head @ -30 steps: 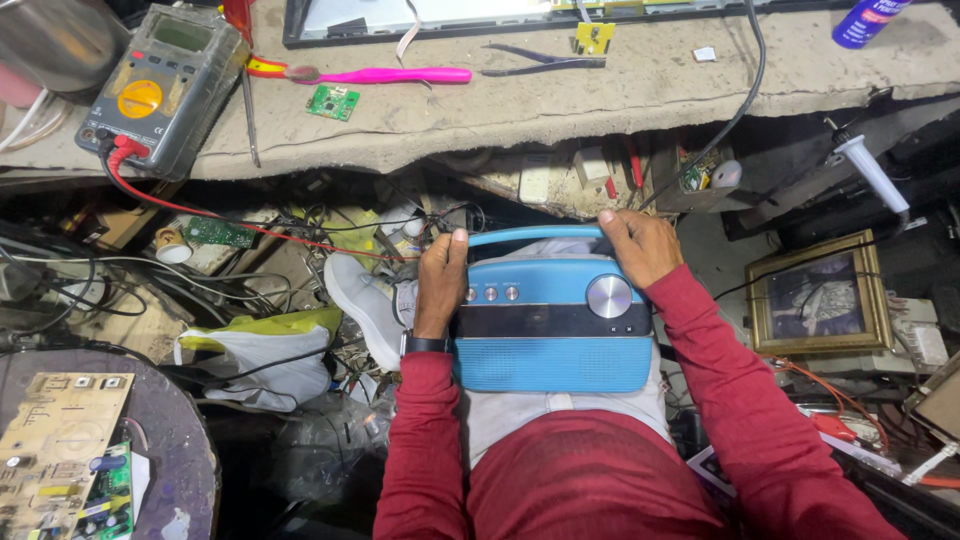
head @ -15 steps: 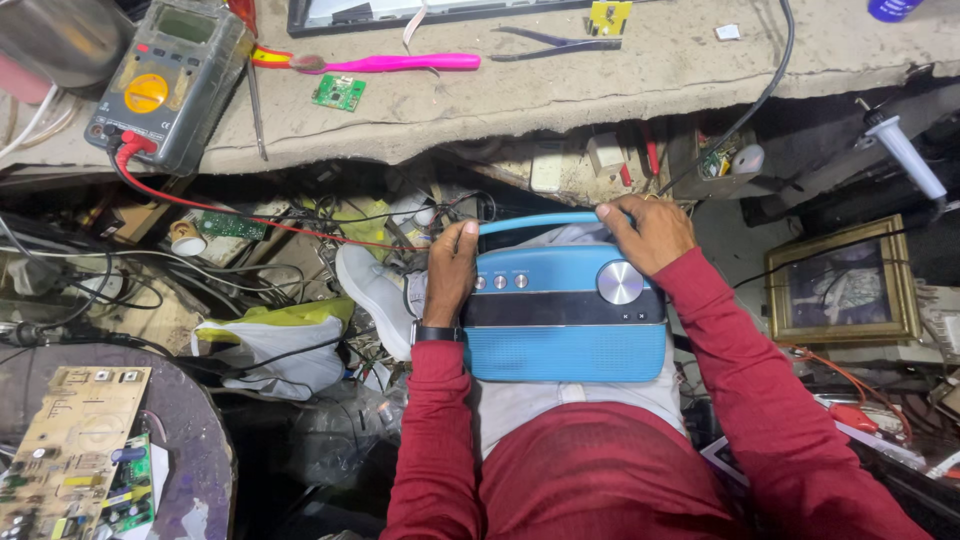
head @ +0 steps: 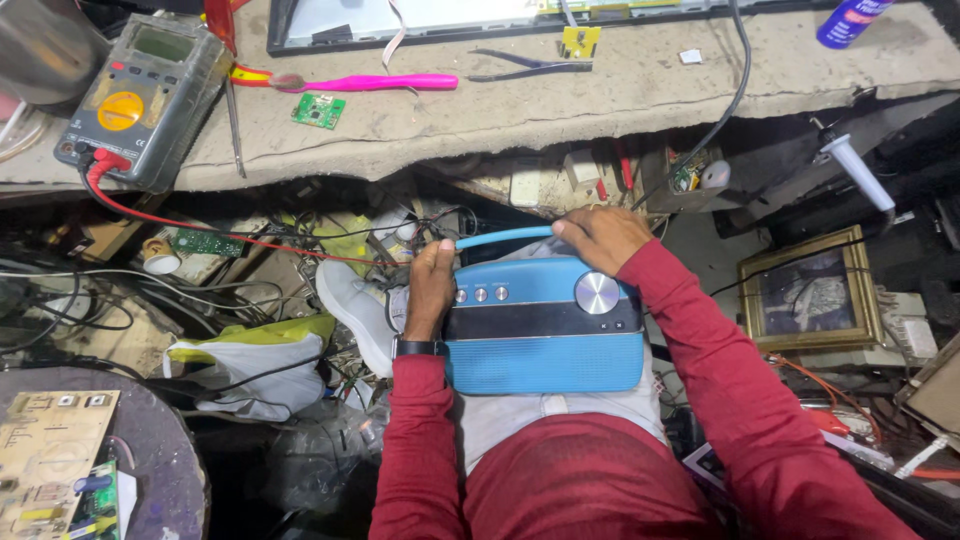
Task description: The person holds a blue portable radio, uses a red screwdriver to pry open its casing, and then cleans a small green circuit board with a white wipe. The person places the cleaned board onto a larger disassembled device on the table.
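A blue portable radio (head: 545,335) with a black band, three small knobs and one large silver dial rests on my lap. My left hand (head: 431,285) grips its left end near the small knobs; a dark watch sits on that wrist. My right hand (head: 600,235) holds the blue carrying handle (head: 500,237) at the radio's top right corner. Both sleeves are red.
A worn workbench (head: 620,95) above holds a grey multimeter (head: 140,95) with a red lead, a pink toothbrush (head: 385,82), pliers (head: 525,68) and a small green board (head: 320,110). Tangled wires fill the space below. A framed picture (head: 810,300) lies right; a circuit board (head: 45,445) lower left.
The radio has stayed on my lap with both hands on it. My right hand has moved left along the top onto the handle. The view has shifted slightly.
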